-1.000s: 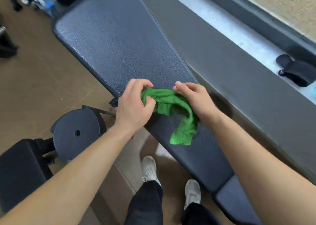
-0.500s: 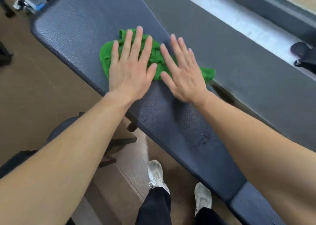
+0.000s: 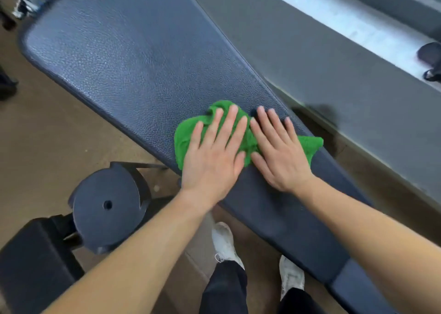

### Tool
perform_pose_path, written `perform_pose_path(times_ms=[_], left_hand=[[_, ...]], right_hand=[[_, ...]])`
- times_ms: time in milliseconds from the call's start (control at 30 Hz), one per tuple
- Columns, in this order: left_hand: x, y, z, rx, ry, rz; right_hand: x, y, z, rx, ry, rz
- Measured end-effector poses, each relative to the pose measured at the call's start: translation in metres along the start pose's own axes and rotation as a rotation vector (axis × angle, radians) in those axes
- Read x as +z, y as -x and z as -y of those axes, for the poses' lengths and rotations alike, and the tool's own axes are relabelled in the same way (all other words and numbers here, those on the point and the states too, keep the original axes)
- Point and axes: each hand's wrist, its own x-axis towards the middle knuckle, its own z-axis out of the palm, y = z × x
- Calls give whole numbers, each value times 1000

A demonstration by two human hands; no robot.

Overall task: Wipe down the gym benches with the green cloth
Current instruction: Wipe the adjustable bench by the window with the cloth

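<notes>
A crumpled green cloth [image 3: 185, 138] lies on the dark blue padded gym bench [image 3: 143, 63], at the narrower part of its long back pad. My left hand [image 3: 214, 152] lies flat on the cloth's left half with fingers spread. Beside it, my right hand [image 3: 279, 152] lies flat on the right half, its fingertips reaching past the cloth onto the pad. Green edges stick out left of the left hand and right of the right hand. Neither hand grips the cloth; both palms press it down.
A round dark weight plate [image 3: 107, 204] and a black padded block [image 3: 31, 261] sit low on the left. A grey ledge [image 3: 334, 63] runs along the bench's right side, with a black item [image 3: 432, 58] on the sill. My two white shoes [image 3: 224, 242] stand below the bench.
A second ago both hands pinched the bunched cloth. They then flattened and pushed it far up the pad. Now the flat hands and cloth have slid back down toward me.
</notes>
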Motion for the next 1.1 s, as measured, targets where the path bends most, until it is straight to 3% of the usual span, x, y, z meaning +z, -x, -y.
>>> perform_pose_path(times_ms=[167,267,467,567,700,800,967,1100], left_hand=[[-3,-48,-15,-122,0,-52],[9,-9,-45,-73,56,-2],[49,104,-124,34,97,160],[41,71,-107,63,43,110],[20,-26,-86,-23,26,-12],[25,-26,-98,-41,45,-15],[50,73,-116,120,50,123],[59,110,-111,334,-24,196]], right_hand=[[-11,-34,-22,192,-68,-127],[7,22,-19,178,-46,-117],[44,160,-15,25,-7,59],[36,125,-26,21,-25,7],[8,42,-48,261,-92,-150],[11,46,-45,335,-100,-190],[50,147,-12,262,-99,-116],[76,217,35,357,-118,-40]])
